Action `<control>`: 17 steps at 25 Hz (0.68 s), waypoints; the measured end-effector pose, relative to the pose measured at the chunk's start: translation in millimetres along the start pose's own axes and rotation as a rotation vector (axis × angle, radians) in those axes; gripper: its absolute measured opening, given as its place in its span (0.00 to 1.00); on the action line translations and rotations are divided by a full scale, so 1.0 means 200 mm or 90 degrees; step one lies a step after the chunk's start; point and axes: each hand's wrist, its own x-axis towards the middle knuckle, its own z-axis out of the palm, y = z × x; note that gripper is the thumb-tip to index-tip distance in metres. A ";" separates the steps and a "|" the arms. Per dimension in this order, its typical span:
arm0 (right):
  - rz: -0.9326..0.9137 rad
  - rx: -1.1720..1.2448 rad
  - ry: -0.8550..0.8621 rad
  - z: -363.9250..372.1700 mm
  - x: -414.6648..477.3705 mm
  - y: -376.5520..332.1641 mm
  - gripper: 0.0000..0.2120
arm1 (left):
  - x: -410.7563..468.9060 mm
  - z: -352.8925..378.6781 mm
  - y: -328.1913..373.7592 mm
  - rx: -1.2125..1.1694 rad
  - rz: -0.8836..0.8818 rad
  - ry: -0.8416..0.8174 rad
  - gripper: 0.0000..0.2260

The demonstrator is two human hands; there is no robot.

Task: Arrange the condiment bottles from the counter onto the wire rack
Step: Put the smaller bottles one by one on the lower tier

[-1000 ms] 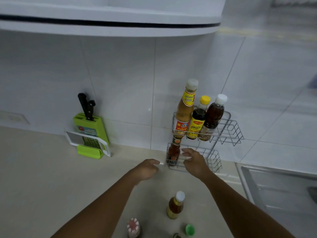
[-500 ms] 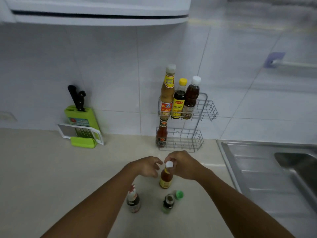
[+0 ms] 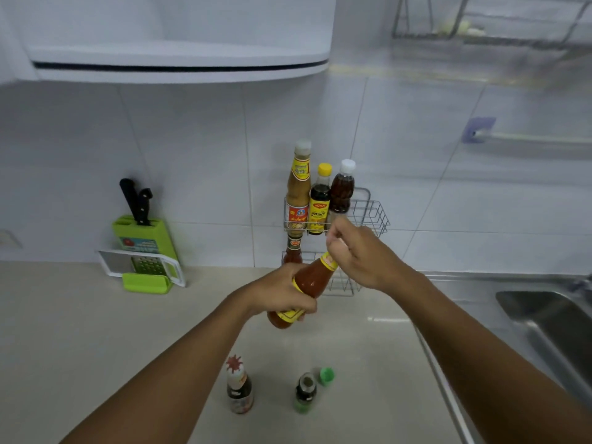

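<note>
The left hand (image 3: 282, 291) has its fingers wrapped around the lower body of a red sauce bottle with a yellow label band (image 3: 309, 282), gripping it just above the base. The bottle is lifted off the counter and tilted, its neck leaning up and to the right. The right hand (image 3: 355, 251) is closed over the top of that neck, fingertips pinched together where the cap would be; the cap itself is hidden, so whether it is being turned or merely held cannot be told.

Just behind both hands stands the two-tier white wire rack (image 3: 374, 216) against the tiled wall. Its upper basket holds three upright bottles side by side: a tall tan sauce bottle with a grey cap (image 3: 298, 190), a dark bottle with a yellow cap (image 3: 320, 200), and a brown bottle with a white cap (image 3: 343, 187). A small red bottle (image 3: 293, 251) stands at the left end of the lower basket.

On the pale beige counter (image 3: 80, 315), nearer the camera, stand a dark bottle with a red-and-white cap (image 3: 238, 386) and a small uncapped green-labelled bottle (image 3: 306, 392), with a loose green cap (image 3: 326, 375) just beside it. A green knife block with black handles (image 3: 144, 232) sits to the left, a steel sink (image 3: 551, 322) to the right.
</note>
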 end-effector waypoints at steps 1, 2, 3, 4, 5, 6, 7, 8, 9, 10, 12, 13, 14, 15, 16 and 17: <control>0.015 -0.020 -0.004 0.02 0.01 0.02 0.06 | 0.01 0.00 0.03 0.032 -0.009 0.014 0.13; 0.068 -0.030 0.000 0.05 0.02 0.06 0.07 | 0.01 0.02 0.05 0.149 -0.019 0.080 0.17; 0.158 -0.014 0.003 0.08 0.03 0.09 0.08 | 0.03 0.03 0.04 0.339 -0.012 0.193 0.22; 0.271 0.053 0.000 0.11 0.04 0.11 0.11 | 0.04 0.04 0.03 0.540 -0.003 0.296 0.25; 0.366 0.148 -0.010 0.12 0.04 0.13 0.13 | 0.06 0.06 0.02 0.656 0.022 0.368 0.26; 0.412 0.221 -0.019 0.12 0.04 0.13 0.13 | 0.07 0.07 0.02 0.672 0.032 0.383 0.27; 0.402 0.248 -0.032 0.09 0.05 0.13 0.13 | 0.08 0.05 0.03 0.602 0.012 0.338 0.27; 0.342 0.224 -0.030 0.06 0.05 0.13 0.12 | 0.08 0.02 0.04 0.422 -0.014 0.256 0.27; 0.254 0.161 -0.011 0.02 0.05 0.12 0.11 | 0.08 -0.01 0.06 0.236 -0.046 0.151 0.25; 0.167 0.098 0.012 -0.01 0.05 0.12 0.10 | 0.08 -0.03 0.07 0.102 -0.064 0.044 0.21; 0.095 0.042 0.027 -0.01 0.06 0.14 0.12 | 0.10 -0.02 0.08 0.072 -0.057 -0.030 0.18; 0.135 0.042 0.024 0.02 0.07 0.17 0.13 | 0.11 0.00 0.08 0.177 -0.051 0.026 0.19; 0.235 0.082 0.018 0.06 0.08 0.21 0.13 | 0.13 0.04 0.07 0.337 -0.036 0.121 0.21; 0.372 0.183 0.006 0.10 0.06 0.26 0.13 | 0.15 0.08 0.05 0.517 -0.002 0.223 0.23; 0.503 0.322 -0.017 0.14 0.03 0.30 0.12 | 0.16 0.12 0.03 0.669 0.057 0.304 0.21; 0.600 0.455 -0.034 0.16 0.00 0.33 0.11 | 0.17 0.15 0.03 0.760 0.114 0.339 0.19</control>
